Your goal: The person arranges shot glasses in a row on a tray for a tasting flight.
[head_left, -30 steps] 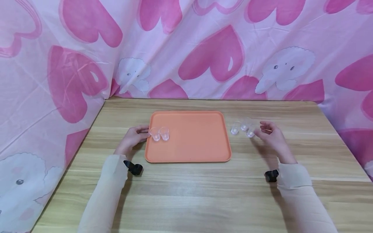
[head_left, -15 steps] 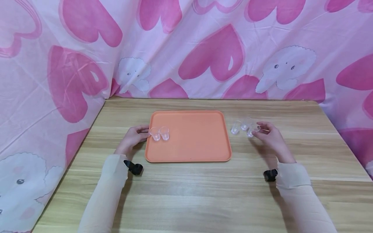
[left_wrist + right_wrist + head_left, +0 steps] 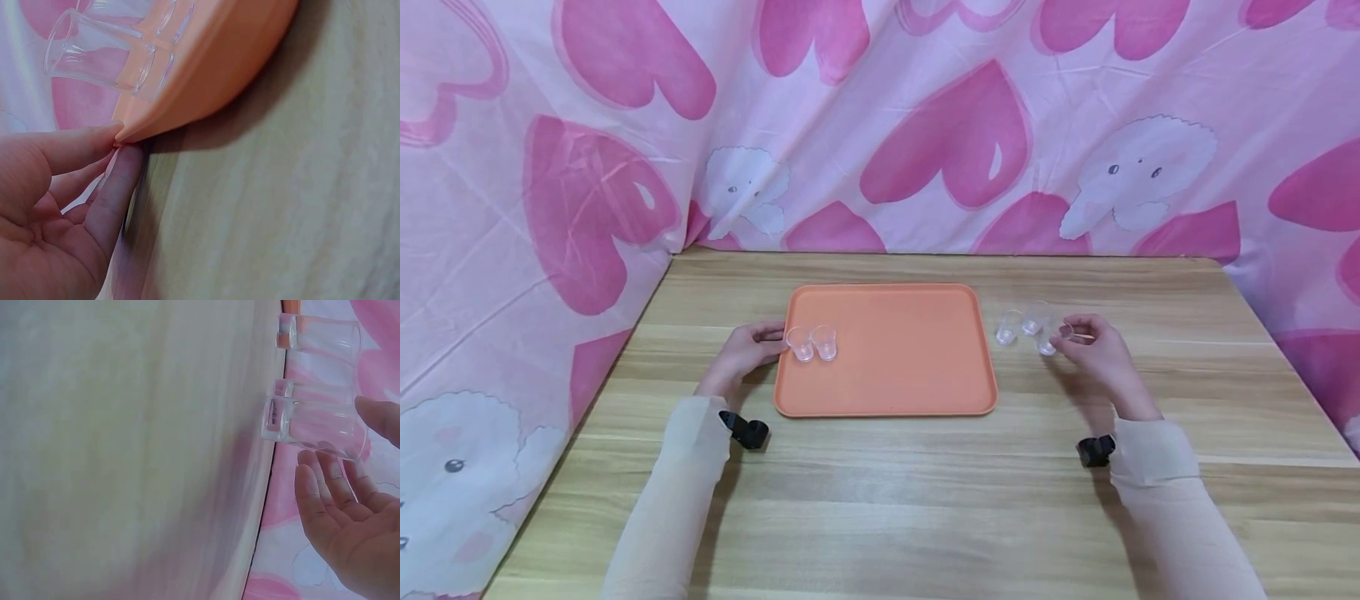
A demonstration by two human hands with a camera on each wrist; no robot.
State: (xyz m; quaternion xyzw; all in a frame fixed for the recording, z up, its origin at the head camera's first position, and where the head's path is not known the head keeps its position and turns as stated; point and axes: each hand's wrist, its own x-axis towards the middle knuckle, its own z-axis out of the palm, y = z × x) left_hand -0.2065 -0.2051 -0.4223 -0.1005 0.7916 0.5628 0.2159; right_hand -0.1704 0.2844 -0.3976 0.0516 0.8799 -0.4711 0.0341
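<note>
My left hand [image 3: 747, 357] pinches the left rim of an orange tray [image 3: 910, 354]; in the left wrist view the thumb lies on top and a finger underneath. Two clear shot glasses stand upright side by side on the tray, a nearer-to-rim shot glass [image 3: 801, 344] and its neighbour shot glass [image 3: 826, 343]. Right of the tray, my right hand [image 3: 1097, 354] holds a third shot glass [image 3: 319, 428] near its rim, thumb on one side and fingers on the other. Beside it on the table stand two more, a left shot glass [image 3: 1009, 328] and a back shot glass [image 3: 1033, 319].
The wooden table [image 3: 880, 500] reaches back to a pink heart-patterned curtain [image 3: 820, 125], which also hangs along the left and right sides. A small black camera [image 3: 747, 432] is on the left wrist, and another black camera [image 3: 1096, 451] on the right.
The right hand's fingers have come in around the rim of the nearest glass, the hand shifting slightly left. The left hand, tray and other glasses have stayed in place.
</note>
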